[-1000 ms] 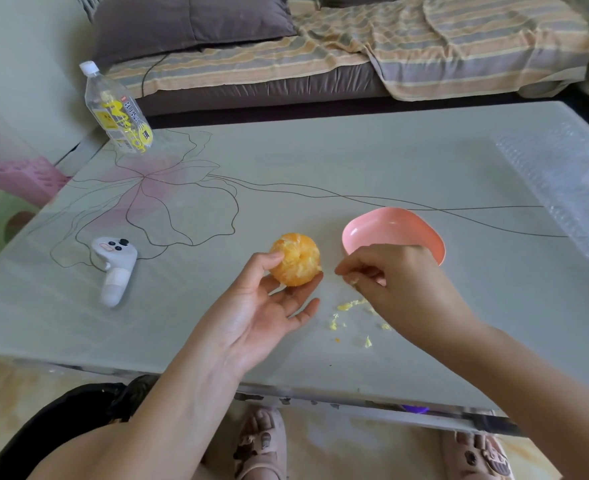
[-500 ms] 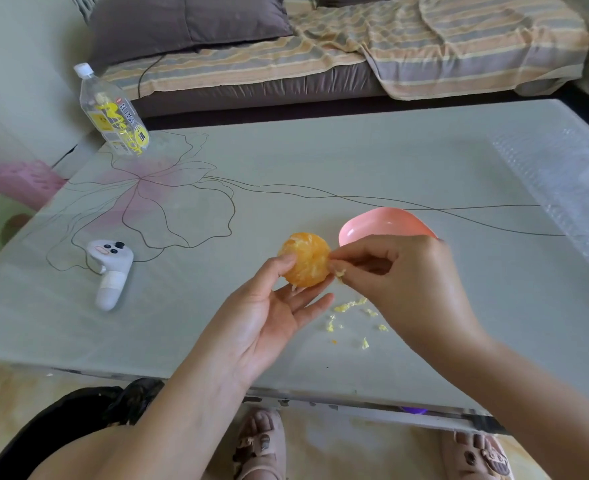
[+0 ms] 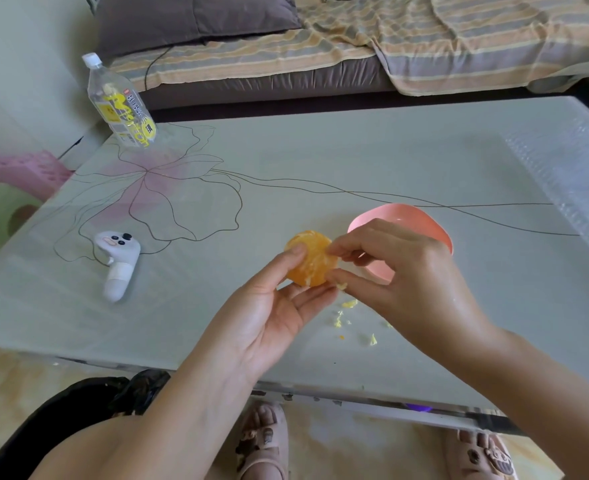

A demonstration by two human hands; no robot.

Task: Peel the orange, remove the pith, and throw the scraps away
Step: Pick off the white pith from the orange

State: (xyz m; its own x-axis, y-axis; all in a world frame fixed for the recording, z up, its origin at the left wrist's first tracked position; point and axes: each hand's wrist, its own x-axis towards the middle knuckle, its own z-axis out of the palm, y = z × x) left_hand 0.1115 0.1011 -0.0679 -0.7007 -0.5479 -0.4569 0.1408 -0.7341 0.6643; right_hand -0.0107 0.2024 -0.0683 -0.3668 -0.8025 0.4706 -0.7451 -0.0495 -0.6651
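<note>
The left hand (image 3: 268,313) cradles the peeled round orange (image 3: 312,263) above the pale table (image 3: 320,150), thumb on its near face, fingers curled beneath. The right hand (image 3: 407,278) meets it, thumb and forefinger closed narrowly on the fruit's right edge, probably on pith too fine to see. Any pull would run rightward, toward the pink plastic bowl (image 3: 424,220); pale yellow scraps (image 3: 350,304) lie below.

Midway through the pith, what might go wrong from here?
The peeled orange rests between the left hand's thumb and fingertips; a hard tug from the right hand may dislodge or squash it. Pale pith scraps lie on the grey table, not in the pink bowl, and may get forgotten.
</note>
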